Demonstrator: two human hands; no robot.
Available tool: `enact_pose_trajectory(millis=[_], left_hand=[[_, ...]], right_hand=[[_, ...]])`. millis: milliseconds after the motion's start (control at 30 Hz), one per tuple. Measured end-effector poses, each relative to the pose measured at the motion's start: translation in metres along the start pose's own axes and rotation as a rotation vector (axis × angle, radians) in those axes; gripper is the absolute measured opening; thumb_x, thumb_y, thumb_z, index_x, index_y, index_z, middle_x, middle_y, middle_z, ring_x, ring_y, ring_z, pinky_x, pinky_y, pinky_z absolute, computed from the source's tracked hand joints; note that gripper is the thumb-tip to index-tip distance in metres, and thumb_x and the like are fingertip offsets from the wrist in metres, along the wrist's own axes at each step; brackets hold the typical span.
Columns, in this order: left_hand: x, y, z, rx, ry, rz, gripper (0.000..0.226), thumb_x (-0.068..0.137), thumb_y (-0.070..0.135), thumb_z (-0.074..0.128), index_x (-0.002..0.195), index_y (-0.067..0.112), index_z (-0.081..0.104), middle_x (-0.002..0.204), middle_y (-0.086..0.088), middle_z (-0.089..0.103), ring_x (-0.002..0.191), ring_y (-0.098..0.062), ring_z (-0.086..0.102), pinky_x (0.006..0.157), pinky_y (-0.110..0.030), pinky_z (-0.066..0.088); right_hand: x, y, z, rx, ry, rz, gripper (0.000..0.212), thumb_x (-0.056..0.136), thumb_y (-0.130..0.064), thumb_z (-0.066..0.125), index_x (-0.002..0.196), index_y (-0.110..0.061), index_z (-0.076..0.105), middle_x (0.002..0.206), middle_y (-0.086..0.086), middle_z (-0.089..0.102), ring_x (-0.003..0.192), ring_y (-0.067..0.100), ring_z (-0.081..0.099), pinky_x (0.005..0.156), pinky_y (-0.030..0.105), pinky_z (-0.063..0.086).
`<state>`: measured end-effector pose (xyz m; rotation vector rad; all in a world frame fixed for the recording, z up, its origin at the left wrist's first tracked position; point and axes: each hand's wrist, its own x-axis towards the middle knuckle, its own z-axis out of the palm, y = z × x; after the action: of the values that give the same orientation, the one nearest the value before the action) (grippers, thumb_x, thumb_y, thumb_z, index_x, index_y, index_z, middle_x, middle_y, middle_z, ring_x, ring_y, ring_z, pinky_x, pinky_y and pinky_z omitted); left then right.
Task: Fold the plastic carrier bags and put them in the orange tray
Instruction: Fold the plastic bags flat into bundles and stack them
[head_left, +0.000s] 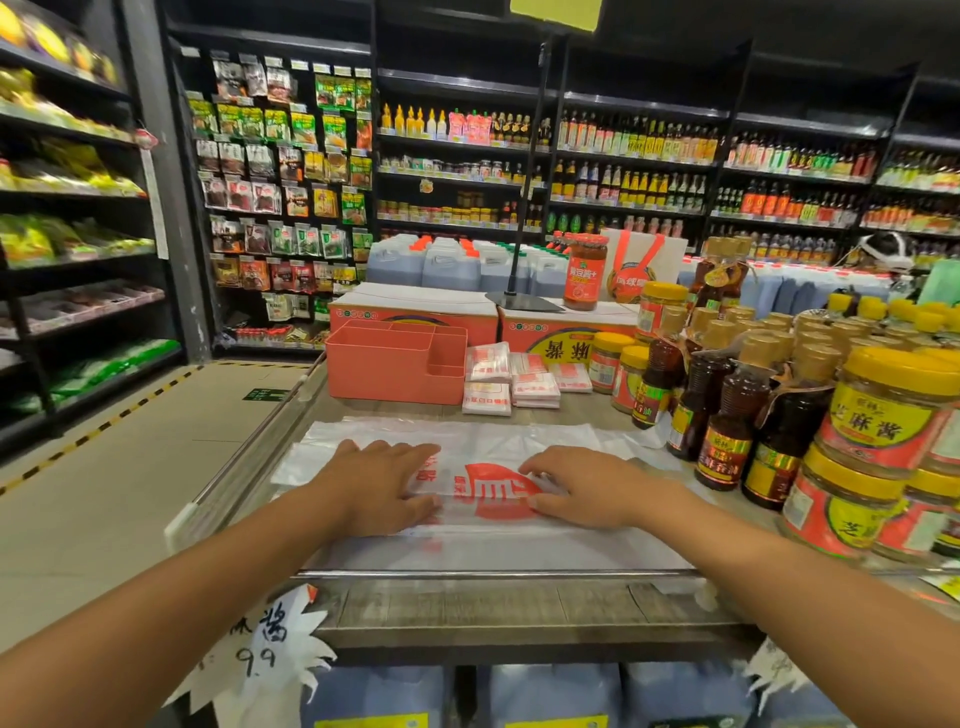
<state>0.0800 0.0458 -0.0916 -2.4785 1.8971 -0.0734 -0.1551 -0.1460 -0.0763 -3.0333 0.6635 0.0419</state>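
Two hands flat, bag under fingers

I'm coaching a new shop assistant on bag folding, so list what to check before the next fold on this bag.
1. Both hands flat on the carrier bag: ok; left hand and right hand press it with straight fingers.
2. Bag spread on the table: ok.
3. Upright orange tray behind the bag: ok.
4. Room in the tray: cannot tell; its front wall hides the inside.
5. Bag's right end clear of the bottles: not ok; it lies right beside them.
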Motion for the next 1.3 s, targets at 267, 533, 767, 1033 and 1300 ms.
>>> enact_pose_trajectory(millis=[267, 533, 767, 1033, 1300], left_hand=[[0.000, -0.001, -0.006, -0.005, 0.156, 0.014, 0.061, 0.079, 0.066, 0.038, 0.132, 0.039, 0.051, 0.127, 0.012, 0.064, 0.112, -0.017, 0.061, 0.094, -0.038, 0.039], [0.003, -0.002, -0.012, -0.108, 0.403, -0.068, 0.030, 0.090, 0.043, 0.055, 0.119, 0.034, 0.051, 0.103, 0.009, 0.073, 0.097, -0.020, 0.066, 0.085, -0.036, 0.042], [0.008, -0.006, -0.012, -0.023, 0.625, -0.062, 0.052, 0.090, 0.036, 0.061, 0.140, 0.028, 0.049, 0.130, 0.005, 0.063, 0.123, -0.022, 0.055, 0.106, -0.046, 0.036], [0.012, -0.006, 0.005, 0.029, 0.291, 0.075, 0.059, 0.098, 0.053, 0.034, 0.153, 0.032, 0.040, 0.169, 0.003, 0.022, 0.157, -0.021, 0.014, 0.126, -0.047, 0.013], [0.012, -0.003, 0.013, -0.005, -0.021, 0.017, 0.058, 0.109, 0.052, 0.022, 0.162, 0.032, 0.016, 0.172, 0.005, 0.003, 0.159, -0.022, 0.000, 0.126, -0.056, 0.005]], right_hand=[[-0.003, -0.005, -0.002, -0.252, 0.229, -0.098, 0.035, 0.106, -0.052, 0.031, 0.122, -0.037, 0.058, 0.114, -0.010, 0.071, 0.101, 0.018, 0.065, 0.075, 0.038, 0.054], [-0.010, -0.012, -0.019, -0.045, 0.219, -0.097, 0.041, 0.094, -0.056, 0.045, 0.131, -0.042, 0.052, 0.119, -0.021, 0.060, 0.103, 0.006, 0.060, 0.080, 0.036, 0.053], [0.018, -0.003, -0.040, 0.121, 0.217, 0.009, 0.033, 0.100, -0.038, 0.057, 0.133, -0.037, 0.056, 0.107, -0.015, 0.062, 0.100, 0.011, 0.060, 0.085, 0.037, 0.052], [0.055, 0.006, -0.033, 0.074, 0.165, 0.114, 0.029, 0.100, -0.045, 0.058, 0.126, -0.033, 0.063, 0.114, -0.014, 0.061, 0.098, 0.009, 0.054, 0.071, 0.025, 0.044], [0.075, 0.000, -0.012, -0.003, 0.092, 0.205, 0.040, 0.096, -0.040, 0.058, 0.135, -0.032, 0.057, 0.140, -0.005, 0.057, 0.122, 0.020, 0.056, 0.098, 0.040, 0.051]])
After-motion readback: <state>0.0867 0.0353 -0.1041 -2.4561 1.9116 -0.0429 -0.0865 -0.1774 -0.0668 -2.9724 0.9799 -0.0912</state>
